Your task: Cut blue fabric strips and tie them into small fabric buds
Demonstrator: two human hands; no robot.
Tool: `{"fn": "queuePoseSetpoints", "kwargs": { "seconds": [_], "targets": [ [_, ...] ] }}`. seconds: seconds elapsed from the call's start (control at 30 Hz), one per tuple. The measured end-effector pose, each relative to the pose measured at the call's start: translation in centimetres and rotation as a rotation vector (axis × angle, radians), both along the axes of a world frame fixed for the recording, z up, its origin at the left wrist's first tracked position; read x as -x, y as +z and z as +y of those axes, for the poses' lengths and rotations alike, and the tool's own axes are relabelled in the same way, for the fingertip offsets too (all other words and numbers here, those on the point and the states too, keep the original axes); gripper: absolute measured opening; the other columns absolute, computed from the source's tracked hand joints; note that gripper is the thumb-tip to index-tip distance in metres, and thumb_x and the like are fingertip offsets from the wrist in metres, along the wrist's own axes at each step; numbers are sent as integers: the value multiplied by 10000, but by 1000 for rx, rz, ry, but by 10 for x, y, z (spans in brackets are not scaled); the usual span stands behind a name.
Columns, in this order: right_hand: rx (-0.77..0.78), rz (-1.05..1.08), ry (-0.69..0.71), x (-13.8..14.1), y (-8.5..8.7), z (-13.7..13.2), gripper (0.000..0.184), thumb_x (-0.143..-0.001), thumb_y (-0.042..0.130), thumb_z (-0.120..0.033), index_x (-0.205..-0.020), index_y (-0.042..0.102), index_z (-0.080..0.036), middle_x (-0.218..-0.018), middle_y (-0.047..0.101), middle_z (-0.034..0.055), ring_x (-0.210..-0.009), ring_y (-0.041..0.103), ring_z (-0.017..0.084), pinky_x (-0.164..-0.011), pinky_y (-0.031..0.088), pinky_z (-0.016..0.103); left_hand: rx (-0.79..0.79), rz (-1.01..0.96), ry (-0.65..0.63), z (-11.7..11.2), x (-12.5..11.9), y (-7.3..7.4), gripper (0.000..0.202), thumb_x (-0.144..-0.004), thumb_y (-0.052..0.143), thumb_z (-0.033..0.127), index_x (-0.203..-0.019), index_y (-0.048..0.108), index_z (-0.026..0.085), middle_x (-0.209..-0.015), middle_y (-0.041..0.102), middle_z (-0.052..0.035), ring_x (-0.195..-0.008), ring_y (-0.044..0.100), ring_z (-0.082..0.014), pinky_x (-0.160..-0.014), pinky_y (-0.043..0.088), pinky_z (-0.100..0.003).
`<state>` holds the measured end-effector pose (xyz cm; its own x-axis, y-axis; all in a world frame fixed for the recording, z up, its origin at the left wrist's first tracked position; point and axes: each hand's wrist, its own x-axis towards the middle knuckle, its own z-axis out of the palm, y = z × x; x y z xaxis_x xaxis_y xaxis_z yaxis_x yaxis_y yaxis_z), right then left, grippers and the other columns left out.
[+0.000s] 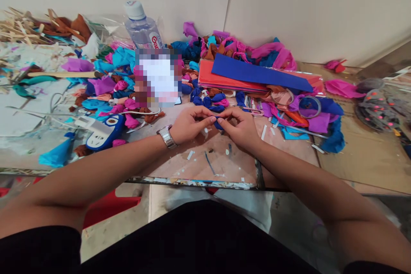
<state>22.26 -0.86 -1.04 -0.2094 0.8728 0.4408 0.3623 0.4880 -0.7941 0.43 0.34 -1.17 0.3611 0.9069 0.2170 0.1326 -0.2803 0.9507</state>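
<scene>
My left hand [192, 123] and my right hand [240, 127] meet over the middle of the table, thumbs and fingers pinched together. Between them is a small dark blue piece of crepe paper [218, 125], mostly covered by my fingers. Just beyond my fingertips lie several twisted dark blue paper pieces [205, 102] with a pink one among them. To the right of these is a pink pair of scissors or clip-like tool [253, 111], too small to tell which. A watch [167, 137] is on my left wrist.
A blue strip [260, 73] lies on red sheets [205, 75] behind my hands. A tape roll [309, 107] sits among scraps at right. A water bottle [141, 28] stands behind a blurred phone-like patch. A power strip [104, 132] with cables is at left. Wooden sticks [22, 28] pile far left.
</scene>
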Motion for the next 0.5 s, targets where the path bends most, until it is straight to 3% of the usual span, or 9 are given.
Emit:
{"fn": "queuePoseSetpoints", "kwargs": {
  "seconds": [0.27, 0.37, 0.5],
  "targets": [
    [-58, 19, -39, 1, 4, -3, 50, -916, 785, -230, -897, 830, -241, -849, 791, 28, -831, 695, 216, -782, 524, 379, 50, 7, -42, 1, 1, 0, 452, -909, 832, 575, -1037, 829, 142, -856, 831, -91, -713, 748, -158, -650, 571, -239],
    [-20, 36, -33, 1, 4, -3, 48, -927, 779, -241, -923, 827, -236, -866, 801, 27, -815, 710, 208, -766, 537, 369, 61, 18, -68, 1, 2, 2, 422, -927, 817, 553, -1002, 843, 139, -844, 833, -92, -690, 733, -148, -642, 564, -233],
    [-110, -34, 3, 1, 7, -4, 63, -957, 766, -274, -986, 817, -251, -913, 813, 34, -869, 716, 220, -821, 553, 394, 71, 32, -60, 1, 2, 7, 429, -939, 795, 558, -943, 843, 132, -814, 825, -84, -666, 716, -139, -631, 553, -224]
  ]
}}
